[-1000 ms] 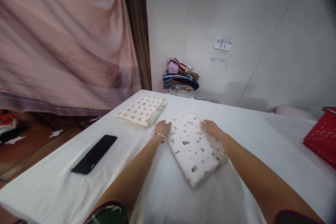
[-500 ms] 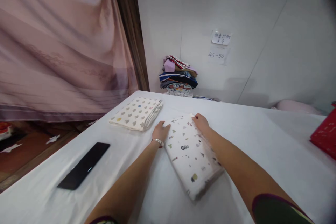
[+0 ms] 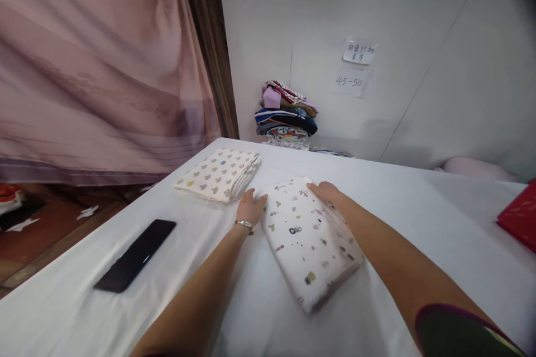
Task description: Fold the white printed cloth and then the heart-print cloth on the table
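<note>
Cloth (image 3: 301, 245) lies folded on the white surface (image 3: 419, 223), likely soft and light, best held by both sides. The left hand (image 3: 251, 207) is half open, holding nothing; the right hand (image 3: 326, 192) touches a far corner, grip unclear.

Between my left hand (image 3: 250, 209) and my right hand (image 3: 329, 192) lies the flat, rectangular bundle of folded white printed fabric (image 3: 299, 237), scattered with small grey, olive, dark and reddish motifs. My right fingertips touch its far corner; its left edge runs just beside my left thumb — contact there I cannot make out. It sits askew, its long sides slanting from my fingers back toward me and rightward. An olive-yellow motif marks the part well behind my fingertips — there the layered near edge looks thick, rounded and slightly blurred.
</note>
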A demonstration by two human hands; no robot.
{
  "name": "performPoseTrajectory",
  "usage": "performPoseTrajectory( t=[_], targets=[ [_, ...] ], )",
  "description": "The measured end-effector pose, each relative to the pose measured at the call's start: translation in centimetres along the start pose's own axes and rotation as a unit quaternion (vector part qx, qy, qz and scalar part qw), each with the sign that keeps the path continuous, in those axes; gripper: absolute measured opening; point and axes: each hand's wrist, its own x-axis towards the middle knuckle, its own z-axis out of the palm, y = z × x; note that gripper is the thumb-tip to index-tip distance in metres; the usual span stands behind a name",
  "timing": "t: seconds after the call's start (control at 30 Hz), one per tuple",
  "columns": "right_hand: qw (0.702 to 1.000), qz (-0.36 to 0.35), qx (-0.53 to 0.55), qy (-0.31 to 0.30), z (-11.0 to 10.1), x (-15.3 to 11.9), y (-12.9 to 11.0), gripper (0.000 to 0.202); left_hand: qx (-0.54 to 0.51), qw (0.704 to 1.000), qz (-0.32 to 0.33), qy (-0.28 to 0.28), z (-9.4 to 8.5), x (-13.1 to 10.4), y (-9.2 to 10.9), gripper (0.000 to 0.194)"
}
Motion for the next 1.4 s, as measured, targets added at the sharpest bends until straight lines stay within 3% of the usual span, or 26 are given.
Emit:
performPoseTrajectory(
  t=[0.1,0.23,0.37,0.47,0.6,0.73,0.8,0.87,0.97,1.03,1.13,1.2,1.3,1.4],
  targets=[
    [0.999,-0.009,-0.001,-0.032,-0.7,-1.3,1.3,0.077,-0.096,0.990,-0.073,-0.068,-0.8,-1.5,-0.1,0.062],
    [0.994,-0.017,0.052,-0.092,-1.2,-4.4,4.5,0.075,-0.221,0.950,-0.149,-0.162,-1.4,-5.2,-0.7,0.073],
    [0.993,-0.026,0.086,-0.079,-1.1,-8.5,8.2,0.066,-0.271,0.916,-0.194,-0.223,-2.0,-9.7,-0.4,0.070],
    [0.988,-0.010,0.130,-0.082,-0.8,-11.2,10.0,0.060,-0.266,0.909,-0.199,-0.251,-1.9,-12.2,0.4,0.068],
    [0.957,0.063,0.250,-0.131,-0.6,-12.8,10.9,0.062,-0.209,0.930,-0.162,-0.254,-0.1,-13.3,1.2,0.066],
    [0.912,0.085,0.365,-0.164,0.5,-14.2,10.2,0.057,-0.179,0.966,-0.070,-0.173,0.2,-12.0,1.2,0.053],
    [0.881,0.066,0.434,-0.177,2.2,-16.1,8.9,0.051,-0.169,0.972,-0.068,-0.146,-1.5,-10.2,0.8,0.052],
    [0.829,0.027,0.521,-0.199,4.8,-18.8,7.0,0.047,-0.116,0.985,-0.063,-0.111,-4.0,-8.1,0.1,0.054],
    [0.732,-0.032,0.637,-0.238,9.1,-22.9,3.5,0.041,0.064,0.985,-0.067,-0.148,-7.5,-5.3,-1.6,0.049],
    [0.700,-0.037,0.671,-0.241,11.2,-24.7,1.7,0.038,0.129,0.977,-0.073,-0.152,-8.8,-4.4,-2.6,0.038],
    [0.682,-0.030,0.687,-0.250,12.3,-25.6,0.6,0.038,0.176,0.975,-0.056,-0.122,-9.1,-4.9,-3.2,0.034],
    [0.677,-0.034,0.686,-0.265,12.2,-25.5,0.8,0.038,0.200,0.976,-0.011,-0.088,-8.5,-6.1,-2.5,0.036],
    [0.677,-0.045,0.680,-0.278,11.9,-25.1,1.5,0.038,0.211,0.969,0.122,-0.047,-6.9,-8.6,-0.1,0.031],
    [0.679,-0.061,0.673,-0.286,11.9,-25.2,1.9,0.039,0.196,0.951,0.224,-0.080,-4.6,-11.8,3.0,0.027]
  ],
)
